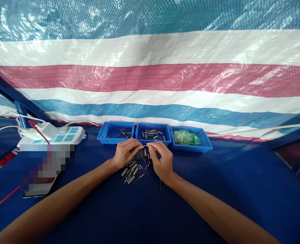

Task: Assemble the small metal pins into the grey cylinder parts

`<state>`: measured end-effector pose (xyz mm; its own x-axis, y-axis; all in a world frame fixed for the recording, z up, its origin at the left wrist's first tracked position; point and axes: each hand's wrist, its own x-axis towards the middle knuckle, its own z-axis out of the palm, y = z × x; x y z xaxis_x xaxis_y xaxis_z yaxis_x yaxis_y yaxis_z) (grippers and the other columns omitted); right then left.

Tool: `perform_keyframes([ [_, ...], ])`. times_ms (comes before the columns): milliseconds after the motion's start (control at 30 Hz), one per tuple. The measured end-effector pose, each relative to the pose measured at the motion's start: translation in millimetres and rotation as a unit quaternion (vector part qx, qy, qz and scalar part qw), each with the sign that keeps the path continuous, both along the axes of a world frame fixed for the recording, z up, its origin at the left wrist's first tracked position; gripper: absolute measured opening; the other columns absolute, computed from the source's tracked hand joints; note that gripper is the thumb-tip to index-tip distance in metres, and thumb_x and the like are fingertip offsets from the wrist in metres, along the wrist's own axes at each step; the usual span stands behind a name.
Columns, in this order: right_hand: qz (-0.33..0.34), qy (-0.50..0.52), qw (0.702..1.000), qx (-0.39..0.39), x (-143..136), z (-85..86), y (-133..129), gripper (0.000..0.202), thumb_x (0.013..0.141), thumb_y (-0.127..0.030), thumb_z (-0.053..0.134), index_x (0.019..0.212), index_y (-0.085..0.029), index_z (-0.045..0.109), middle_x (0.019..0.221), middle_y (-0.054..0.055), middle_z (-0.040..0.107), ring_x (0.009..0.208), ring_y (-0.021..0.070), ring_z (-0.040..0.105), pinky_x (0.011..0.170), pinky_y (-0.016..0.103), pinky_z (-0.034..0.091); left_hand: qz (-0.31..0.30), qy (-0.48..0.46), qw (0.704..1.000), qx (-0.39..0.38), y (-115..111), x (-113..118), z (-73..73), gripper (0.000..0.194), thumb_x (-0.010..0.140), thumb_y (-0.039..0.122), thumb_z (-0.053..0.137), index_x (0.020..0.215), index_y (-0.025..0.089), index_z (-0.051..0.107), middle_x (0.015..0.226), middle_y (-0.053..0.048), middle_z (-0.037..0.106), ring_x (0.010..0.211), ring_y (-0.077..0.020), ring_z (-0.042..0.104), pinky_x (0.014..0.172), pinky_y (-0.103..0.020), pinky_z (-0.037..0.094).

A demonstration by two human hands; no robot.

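Observation:
My left hand [126, 153] and my right hand [162, 160] meet just in front of the middle bin. Between their pinched fingertips lies a thin, silvery metal pin [146, 146], partly covered by the fingers. Under and between the hands is a loose pile of grey cylindrical pieces [131, 179] and thin metal pins [138, 178] with a thicker part. One more thin pin [160, 184] lies by my right wrist.
Three blue bins stand in a row: the left bin [101, 135] holds thin pins, the middle bin [169, 137] grey cylinders, the right bin [206, 144] small clear-green bags. On the left are a power strip [76, 135] with cables and a phone-like device [38, 194]. Striped sheeting [150, 78] hangs behind.

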<state>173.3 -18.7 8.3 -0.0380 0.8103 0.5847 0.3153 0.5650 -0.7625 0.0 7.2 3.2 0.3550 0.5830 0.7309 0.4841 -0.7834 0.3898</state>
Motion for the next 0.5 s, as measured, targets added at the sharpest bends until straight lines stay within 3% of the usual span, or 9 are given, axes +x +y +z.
perform_keyframes([
  [500,0.007,-0.009,1.000,0.018,-0.1,1.1,-0.8,0.019,0.090,-0.015,0.049,0.098,-0.018,0.066,0.085,0.005,0.063,0.068,0.0129,0.058,0.066,0.028,0.049,0.004,-0.008,1.000,-0.001,0.8,-0.3,-1.3,0.006,0.084,0.016,0.062,0.089,0.015,0.065,0.078,-0.003,0.065,0.069,-0.0095,0.060,0.063,-0.020,0.048],
])
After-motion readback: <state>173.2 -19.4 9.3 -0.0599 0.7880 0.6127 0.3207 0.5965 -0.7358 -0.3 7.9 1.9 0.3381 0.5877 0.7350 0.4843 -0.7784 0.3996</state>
